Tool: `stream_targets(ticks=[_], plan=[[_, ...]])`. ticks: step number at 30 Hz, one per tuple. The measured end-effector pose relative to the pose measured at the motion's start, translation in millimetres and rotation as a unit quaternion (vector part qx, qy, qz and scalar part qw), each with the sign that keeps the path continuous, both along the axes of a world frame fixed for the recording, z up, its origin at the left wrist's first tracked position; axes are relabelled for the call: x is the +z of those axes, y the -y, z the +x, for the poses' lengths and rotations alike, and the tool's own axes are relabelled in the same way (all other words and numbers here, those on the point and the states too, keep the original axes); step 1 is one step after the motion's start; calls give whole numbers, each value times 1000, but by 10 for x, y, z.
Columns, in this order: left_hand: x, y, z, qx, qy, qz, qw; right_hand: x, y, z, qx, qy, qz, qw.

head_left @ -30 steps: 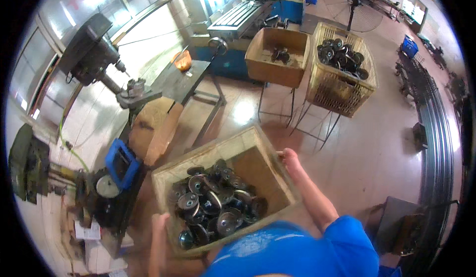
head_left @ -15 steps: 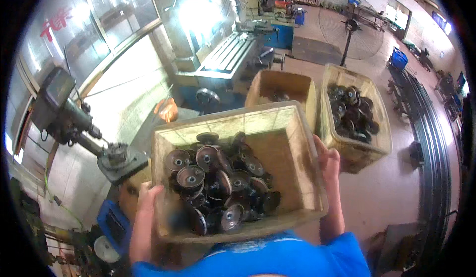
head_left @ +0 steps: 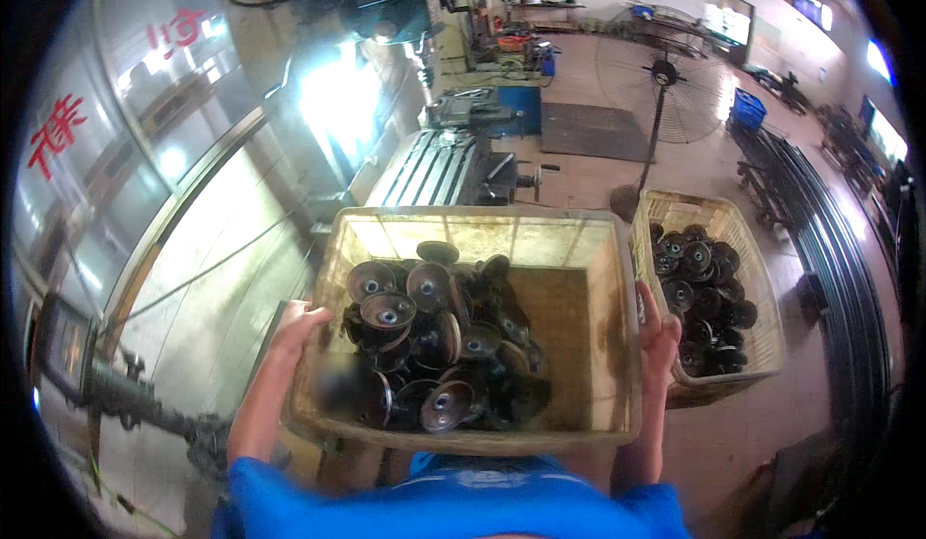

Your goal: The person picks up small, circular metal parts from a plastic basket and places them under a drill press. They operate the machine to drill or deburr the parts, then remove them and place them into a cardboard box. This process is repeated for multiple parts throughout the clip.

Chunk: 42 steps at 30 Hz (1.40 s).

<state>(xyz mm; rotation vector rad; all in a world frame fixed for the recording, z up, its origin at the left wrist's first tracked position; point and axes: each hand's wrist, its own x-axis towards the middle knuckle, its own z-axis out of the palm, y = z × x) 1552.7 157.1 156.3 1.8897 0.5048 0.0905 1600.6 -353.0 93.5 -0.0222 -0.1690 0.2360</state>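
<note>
Between my two hands I hold a large yellowish plastic crate [head_left: 479, 219] in front of my body. Dark, greasy metal parts shaped like round flanged wheels [head_left: 439, 341] with holed centres are heaped over its left and middle. Bare brownish floor shows on the crate's right side. My left hand [head_left: 305, 325] is closed on the crate's left end, thumb on the rim. On the right end my right hand [head_left: 658, 335] grips the wall; some of its fingers are hidden behind it.
A second crate [head_left: 772, 346] with similar wheel-like parts stands on the floor at right. Ahead is a milling machine table [head_left: 429, 168], with a drill press [head_left: 125, 394] at left. Beyond stand a fan [head_left: 664, 71] and, at far right, long metal bars [head_left: 820, 240].
The view has shifted forward and the held crate now sits more level, hiding the brown box that stood ahead. Both hands keep their hold.
</note>
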Motion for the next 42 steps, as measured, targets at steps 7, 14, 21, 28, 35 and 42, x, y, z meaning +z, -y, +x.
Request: stream_targets(ticks=[7, 14, 21, 28, 35, 42], plan=[[-229, -653, 1749, -129, -55, 15, 990, -430, -714, 329, -193, -22, 1, 981], [-318, -1047, 3227, -183, -86, 101, 974, -624, -1823, 632, -363, -109, -376, 846], [-625, -1164, 4521, -251, -100, 224, 936, -132, -2642, 843, -346, -118, -301, 881], [-746, -1236, 5708, -364, 51, 367, 854, -271, -3457, 887, -379, -147, -357, 841], [-1149, -1045, 6406, -365, 267, 393, 801, 109, -3912, 758, 2, -132, -415, 900], [142, -976, 4763, -420, 198, 394, 793, -43, -3838, 781, 93, -58, -350, 930]])
